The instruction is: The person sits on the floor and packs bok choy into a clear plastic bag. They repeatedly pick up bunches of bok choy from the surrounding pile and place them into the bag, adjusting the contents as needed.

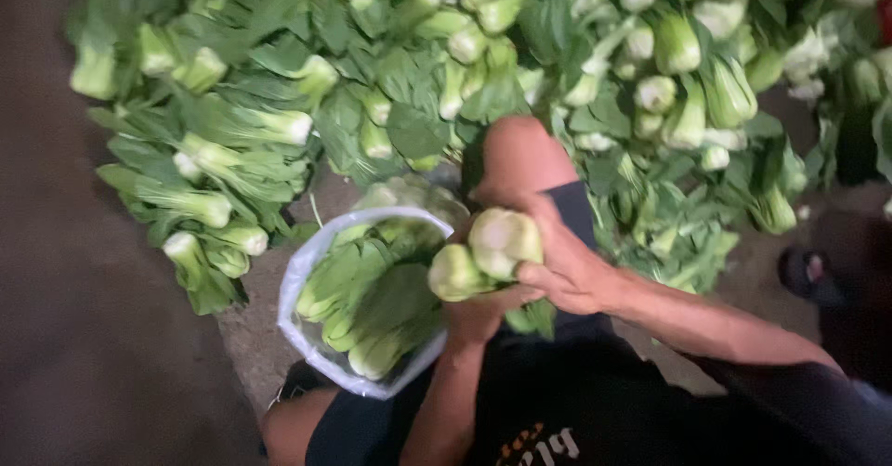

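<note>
Green bok choy heads (483, 254), two of them, sit bunched between both hands above the person's lap. Right hand (569, 266) wraps its fingers over the pale stem ends; left hand (478, 317) cups them from beneath, fingers closed. Just beside them, a clear plastic bag (307, 271) stands open, already stuffed with greens. A big heap of bok choy (418, 85) covers the floor (84, 354) beyond.

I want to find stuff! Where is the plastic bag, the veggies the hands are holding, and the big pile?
plastic bag (295, 285), head view, on its left rim.
held bok choy (502, 238), head view, on the pale stem end.
bok choy pile (232, 127), head view, on a left-side head's stalk.
</note>
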The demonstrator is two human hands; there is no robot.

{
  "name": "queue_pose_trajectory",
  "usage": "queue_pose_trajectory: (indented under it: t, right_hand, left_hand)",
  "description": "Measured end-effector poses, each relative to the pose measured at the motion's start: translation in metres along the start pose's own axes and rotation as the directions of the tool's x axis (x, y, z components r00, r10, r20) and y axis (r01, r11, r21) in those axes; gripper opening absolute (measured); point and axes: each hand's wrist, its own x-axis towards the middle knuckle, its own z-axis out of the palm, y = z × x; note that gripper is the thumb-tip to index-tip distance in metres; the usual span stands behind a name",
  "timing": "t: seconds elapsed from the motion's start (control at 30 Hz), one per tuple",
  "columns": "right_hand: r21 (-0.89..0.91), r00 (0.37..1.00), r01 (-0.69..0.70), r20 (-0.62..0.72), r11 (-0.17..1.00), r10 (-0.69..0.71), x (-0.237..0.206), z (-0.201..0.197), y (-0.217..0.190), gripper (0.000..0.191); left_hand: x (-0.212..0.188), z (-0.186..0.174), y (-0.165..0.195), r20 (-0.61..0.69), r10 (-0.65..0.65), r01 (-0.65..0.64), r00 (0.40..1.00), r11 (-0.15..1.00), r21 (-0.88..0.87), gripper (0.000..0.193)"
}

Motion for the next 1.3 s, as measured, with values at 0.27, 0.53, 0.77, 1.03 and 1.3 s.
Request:
queue_pose_trajectory:
  t: [0.27, 0.53, 0.77, 1.03, 1.3]
  right_hand:
    - [-0.241, 0.996, -0.075, 0.029, 0.968, 0.085, -0.02, -0.018, -0.009, 0.076]
    - [-0.43, 0.503, -0.77, -0.864, 0.471, 0.034, -0.06, -0.232, 0.097, 0.078]
    - [-0.603, 0.651, -0.428, -0.722, 0.673, -0.233, -0.106, -0.247, 0.072, 0.039]
    - [-0.243, 0.837, -0.272, -0.538, 0.931, 0.104, -0.051, -0.096, 0.005, 0.067]
    - [-0.019, 0.93, 0.045, -0.365, 0.999, -0.049, -0.015, 0.025, 0.01, 0.083]
  left_hand:
    - [-0.043, -0.019, -0.034, 0.307, -0.351, 0.387, 0.884, 0.92, -0.063, 0.05]
    - [-0.085, -0.063, -0.07, 0.294, -0.588, 0.604, 0.754, 0.445, -0.661, 0.081]
    - [-0.081, -0.093, -0.096, -0.141, -0.646, 0.577, 0.75, 0.744, -0.338, 0.062]
    - [-0.025, -0.042, -0.054, 0.012, 0.009, -0.011, 1.0, 0.992, 0.129, 0.053]
    - [-0.063, -0.028, -0.072, 0.029, -0.315, 0.288, 0.949, 0.823, -0.49, 0.064]
